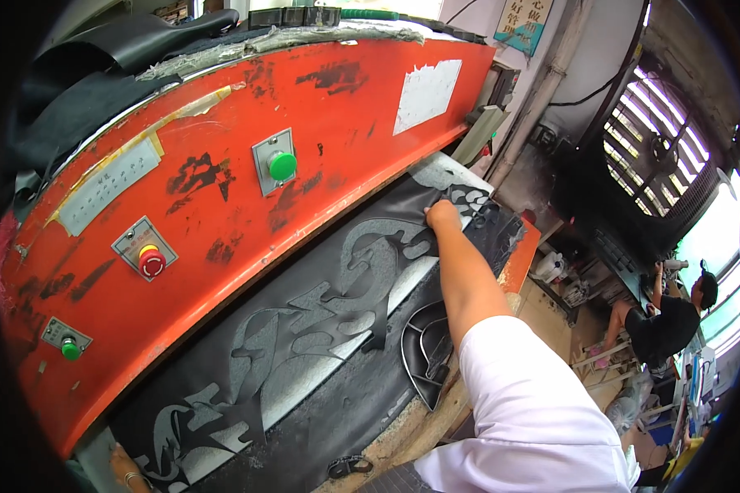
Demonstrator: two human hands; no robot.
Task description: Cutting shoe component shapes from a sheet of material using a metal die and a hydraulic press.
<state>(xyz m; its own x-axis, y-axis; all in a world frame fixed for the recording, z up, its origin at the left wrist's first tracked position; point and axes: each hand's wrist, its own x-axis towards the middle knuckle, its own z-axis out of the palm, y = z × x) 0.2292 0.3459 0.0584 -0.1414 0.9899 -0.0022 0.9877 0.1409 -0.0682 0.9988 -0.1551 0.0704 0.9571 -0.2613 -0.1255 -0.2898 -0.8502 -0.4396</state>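
Observation:
A black sheet [312, 271], possibly leather or rubber, lies under the red machine beam, with curved shapes cut out of it. Pale grey board [304, 382] shows through the openings and along its near edge. My right hand [442, 215] is at the sheet's far right end, fingers closed on its edge. Down at the lower left, my left hand [127, 470] is beside the sheet's other end, a bracelet on the wrist. Its fingers are mostly hidden. A curved black cutting die [426, 353] rests near my right forearm.
The red beam [337, 107] carries a large green button [282, 166], a red stop button [151, 261] and a smaller green button [71, 350]. Black material [123, 49] is piled on top. A small black die [349, 467] lies at the front edge. Another person [666, 329] sits at far right.

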